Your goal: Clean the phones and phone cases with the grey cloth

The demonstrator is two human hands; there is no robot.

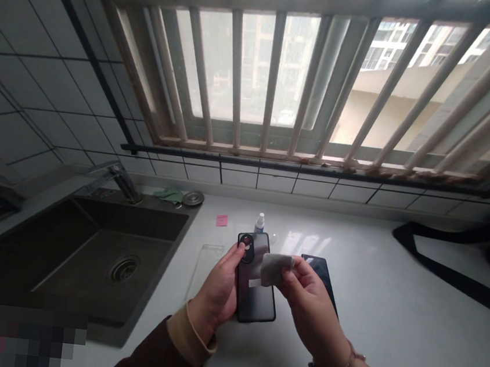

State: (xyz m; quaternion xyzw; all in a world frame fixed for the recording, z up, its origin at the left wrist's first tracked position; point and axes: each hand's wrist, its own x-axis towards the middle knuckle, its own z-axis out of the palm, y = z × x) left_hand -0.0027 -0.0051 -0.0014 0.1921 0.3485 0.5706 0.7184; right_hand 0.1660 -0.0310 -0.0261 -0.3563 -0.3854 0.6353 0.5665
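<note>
My left hand (216,291) grips a black phone (255,292) by its left edge, back side up, with the camera ring near my thumb. My right hand (308,307) pinches a small grey wipe (273,268) against the phone's back, near its upper right. A second dark phone (321,273) lies on the white counter, partly hidden behind my right hand. A clear phone case (204,267) lies flat to the left of my left hand. A small white dropper bottle (259,222) stands just beyond the held phone.
A dark sink (89,249) with a tap (120,181) fills the left. A pink sticky note (222,220), a green cloth (169,194) and a metal strainer lid (193,198) lie near the wall. A black strap (446,269) crosses the counter at right. A barred window is behind.
</note>
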